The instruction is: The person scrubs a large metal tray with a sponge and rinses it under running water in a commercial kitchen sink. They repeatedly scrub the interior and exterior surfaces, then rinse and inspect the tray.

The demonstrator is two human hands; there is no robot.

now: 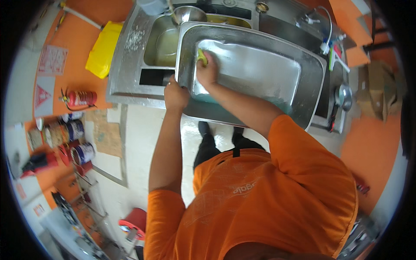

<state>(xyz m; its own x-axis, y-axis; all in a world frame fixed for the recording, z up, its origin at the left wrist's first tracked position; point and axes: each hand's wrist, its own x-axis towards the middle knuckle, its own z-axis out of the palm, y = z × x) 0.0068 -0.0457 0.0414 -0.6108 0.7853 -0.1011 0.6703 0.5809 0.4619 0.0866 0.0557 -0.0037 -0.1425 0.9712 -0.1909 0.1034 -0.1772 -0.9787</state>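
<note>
A large deep stainless steel pan [250, 74] lies tilted over the sink counter, with some greenish liquid along its near side. My left hand [176, 94] grips the pan's left rim near the close corner. Inside the pan, my right hand [207, 70] holds a yellow-green sponge [202, 58] against the left part of the pan's bottom. Left of the pan is a sink basin [162, 48] with cloudy yellowish liquid. A steel bowl [189, 15] rests behind the pan's far left corner.
White bits lie on the steel counter [125, 65] at left. A tap [326, 27] with a hose, a squeegee [332, 58] and a ladle-like steel utensil [344, 97] are at right. A yellow plastic board [104, 48], a fire extinguisher [81, 98] and a red bucket [135, 221] stand at left.
</note>
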